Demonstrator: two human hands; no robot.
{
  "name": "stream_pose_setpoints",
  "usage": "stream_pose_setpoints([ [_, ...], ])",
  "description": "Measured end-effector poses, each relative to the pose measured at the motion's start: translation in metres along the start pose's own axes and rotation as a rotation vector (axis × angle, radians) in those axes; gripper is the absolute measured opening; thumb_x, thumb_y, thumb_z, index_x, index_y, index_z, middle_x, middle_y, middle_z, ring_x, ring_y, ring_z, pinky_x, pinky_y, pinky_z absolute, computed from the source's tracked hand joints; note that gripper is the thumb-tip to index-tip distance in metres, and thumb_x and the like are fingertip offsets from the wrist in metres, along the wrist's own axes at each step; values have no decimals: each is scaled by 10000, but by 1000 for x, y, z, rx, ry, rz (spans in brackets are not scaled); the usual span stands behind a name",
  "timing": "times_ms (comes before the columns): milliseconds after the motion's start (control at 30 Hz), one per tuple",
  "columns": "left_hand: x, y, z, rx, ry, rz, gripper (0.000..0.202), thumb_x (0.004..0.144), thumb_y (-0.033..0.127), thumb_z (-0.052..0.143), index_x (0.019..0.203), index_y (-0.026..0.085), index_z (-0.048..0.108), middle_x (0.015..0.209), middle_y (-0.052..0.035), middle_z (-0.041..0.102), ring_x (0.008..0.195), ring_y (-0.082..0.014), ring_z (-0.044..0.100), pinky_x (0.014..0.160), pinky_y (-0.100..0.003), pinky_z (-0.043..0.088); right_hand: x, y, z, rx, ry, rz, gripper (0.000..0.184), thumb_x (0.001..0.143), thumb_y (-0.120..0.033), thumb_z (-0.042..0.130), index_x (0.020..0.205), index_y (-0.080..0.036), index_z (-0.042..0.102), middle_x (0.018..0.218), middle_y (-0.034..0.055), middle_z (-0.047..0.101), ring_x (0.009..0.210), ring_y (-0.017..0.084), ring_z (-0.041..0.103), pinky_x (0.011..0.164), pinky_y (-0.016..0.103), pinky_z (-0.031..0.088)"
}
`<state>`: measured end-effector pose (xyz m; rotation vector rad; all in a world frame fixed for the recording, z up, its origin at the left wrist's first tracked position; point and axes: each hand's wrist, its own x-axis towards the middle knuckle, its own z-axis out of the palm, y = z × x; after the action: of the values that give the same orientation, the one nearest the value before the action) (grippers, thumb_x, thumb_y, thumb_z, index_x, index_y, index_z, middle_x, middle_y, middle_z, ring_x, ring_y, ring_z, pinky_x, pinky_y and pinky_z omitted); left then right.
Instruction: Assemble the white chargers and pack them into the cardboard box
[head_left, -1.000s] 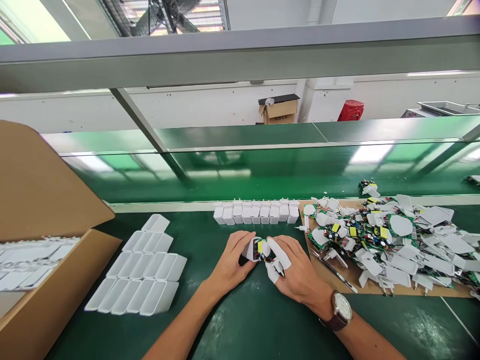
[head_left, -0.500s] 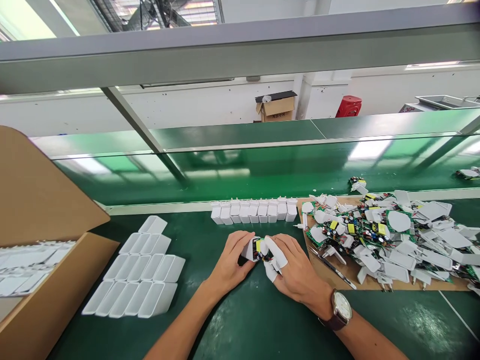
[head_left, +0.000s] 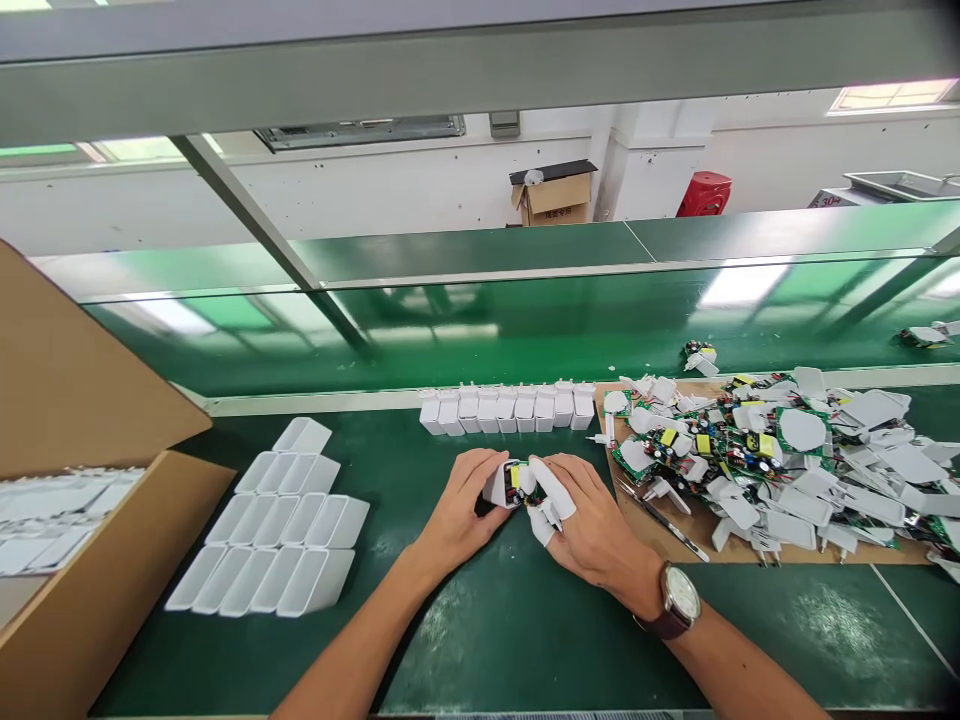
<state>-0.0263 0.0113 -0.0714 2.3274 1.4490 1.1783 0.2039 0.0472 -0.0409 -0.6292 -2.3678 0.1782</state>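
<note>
Both hands meet at the middle of the green bench. My left hand grips a white charger shell. A circuit board with a yellow part sits in the shell's open end. My right hand, with white finger cots and a wristwatch, is closed on the board and its plug cap. Just beyond the hands stands a row of several white charger units.
Empty white shells lie in rows at the left beside an open cardboard box. A cardboard sheet at the right carries a heap of boards and plug caps, with tweezers at its near edge. A conveyor runs behind.
The view has tilted down a little. Both hands stay pressed together on the same shell and board, with hardly any shift.
</note>
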Motion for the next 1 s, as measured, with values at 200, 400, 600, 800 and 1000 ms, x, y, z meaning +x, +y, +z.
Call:
stream_pose_setpoints([
  [200, 0, 1, 1, -13, 3, 3, 599, 959, 196, 670, 1502, 265, 427, 1296, -136, 590, 1193, -273, 577, 998, -468, 550, 1, -1, 2, 9, 25, 7, 722, 924, -93, 486, 1604, -89, 242, 1296, 204, 630, 1190, 335, 575, 986, 551, 558],
  [400, -2, 4, 3, -79, -90, -67, 604, 931, 273, 723, 1482, 277, 477, 1309, -128, 655, 1208, -306, 564, 1028, -535, 524, 4, -4, 2, 128, 43, 58, 638, 956, -268, 610, 1533, -137, 372, 1212, 173, 664, 1143, 319, 602, 959, 521, 578],
  [600, -8, -2, 3, -466, -243, -294, 429, 1006, 330, 579, 1429, 257, 567, 1424, -144, 627, 1228, -272, 659, 1042, -470, 567, 1, 4, 0, 358, 67, 215, 336, 1037, -194, 462, 1343, -237, 594, 1181, 119, 665, 1094, 247, 636, 919, 450, 599],
  [800, -4, 6, -2, -745, -153, -434, 607, 1035, 414, 544, 1583, 243, 347, 1513, -183, 568, 1353, -293, 601, 1101, -502, 531, -1, 12, 15, 282, -42, 109, 403, 1005, -153, 526, 1391, -256, 569, 1350, 110, 639, 1232, 230, 638, 1019, 416, 591],
  [1000, -6, 10, -2, -741, -129, -425, 743, 1054, 420, 512, 1655, 311, 88, 1596, -183, 468, 1341, -286, 600, 1102, -521, 512, -3, 16, 21, 196, -7, 43, 383, 993, -165, 539, 1373, -212, 547, 1197, 128, 696, 1054, 235, 711, 869, 373, 647],
])
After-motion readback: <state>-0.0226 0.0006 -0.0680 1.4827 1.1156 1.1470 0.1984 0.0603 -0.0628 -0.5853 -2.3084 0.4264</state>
